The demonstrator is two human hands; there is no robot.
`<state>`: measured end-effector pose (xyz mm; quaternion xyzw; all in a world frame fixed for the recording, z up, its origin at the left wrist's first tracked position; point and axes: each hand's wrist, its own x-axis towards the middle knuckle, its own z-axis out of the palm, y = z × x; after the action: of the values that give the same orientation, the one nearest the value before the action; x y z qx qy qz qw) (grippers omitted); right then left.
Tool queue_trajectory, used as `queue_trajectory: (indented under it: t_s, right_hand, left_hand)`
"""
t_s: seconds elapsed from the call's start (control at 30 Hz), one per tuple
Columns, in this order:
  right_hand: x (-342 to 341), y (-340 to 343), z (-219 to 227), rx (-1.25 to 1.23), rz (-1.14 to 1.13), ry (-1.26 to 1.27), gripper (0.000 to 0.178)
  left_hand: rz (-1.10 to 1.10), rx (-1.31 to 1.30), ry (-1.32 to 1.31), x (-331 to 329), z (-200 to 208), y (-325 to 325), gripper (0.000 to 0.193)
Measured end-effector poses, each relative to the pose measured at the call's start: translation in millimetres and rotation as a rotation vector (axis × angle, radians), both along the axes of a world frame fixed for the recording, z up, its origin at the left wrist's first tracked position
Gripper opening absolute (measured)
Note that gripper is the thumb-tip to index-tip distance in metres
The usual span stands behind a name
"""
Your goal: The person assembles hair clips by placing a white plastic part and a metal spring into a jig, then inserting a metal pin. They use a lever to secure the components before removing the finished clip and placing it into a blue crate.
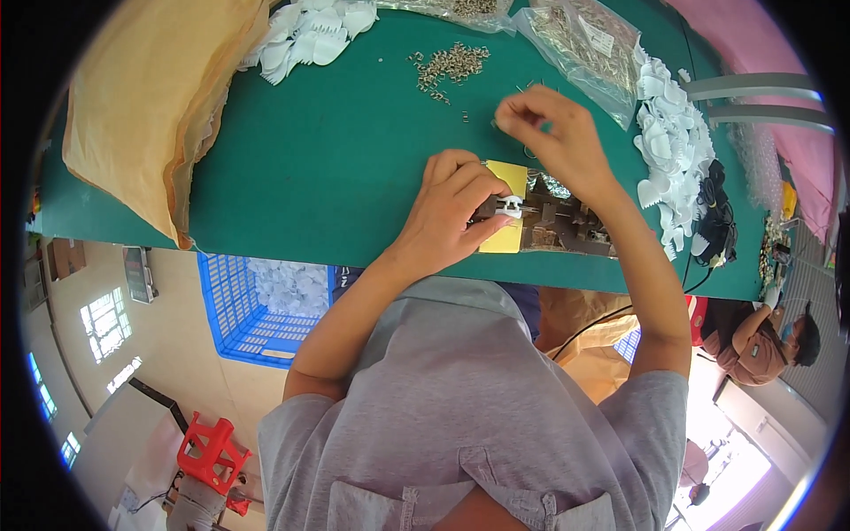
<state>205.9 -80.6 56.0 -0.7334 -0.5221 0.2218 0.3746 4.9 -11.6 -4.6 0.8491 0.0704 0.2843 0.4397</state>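
My left hand [443, 212] is closed at a metal fixture [567, 221] by the table's near edge. Its thumb and fingers grip a small white plastic part [509, 206] at the fixture's left side, over a yellow plate [503, 242]. Above and to the right, my right hand [560, 133] is raised over the table with curled fingers pinched together. Whatever is in that pinch is too small and blurred to name. Beyond it lies a loose pile of small metal clips [456, 66], with a stray metal clip [465, 116] nearer me.
White plastic pieces are heaped at the right [673, 150] and far left [314, 35] of the green table [310, 159]. A clear bag of metal parts [589, 53] lies at the back. A large brown paper bag [150, 115] stands left; a blue crate [252, 332] sits below the edge.
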Motion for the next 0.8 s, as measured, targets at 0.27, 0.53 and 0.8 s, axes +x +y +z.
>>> queue_trajectory:
  t_s: [0.27, 0.53, 0.8]
  right_hand:
    - [-30, -58, 36, -0.146, 0.202, -0.062, 0.007]
    - [-36, -64, 36, -0.121, 0.182, -0.148, 0.006]
    - [-48, -72, 19, -0.002, 0.060, -0.166, 0.006]
  left_hand:
    - [0.000, -0.065, 0.013, 1, -2, -2, 0.034]
    - [0.011, -0.027, 0.013, 3, -2, -3, 0.032]
    - [0.013, -0.058, 0.025, 3, -2, -3, 0.033]
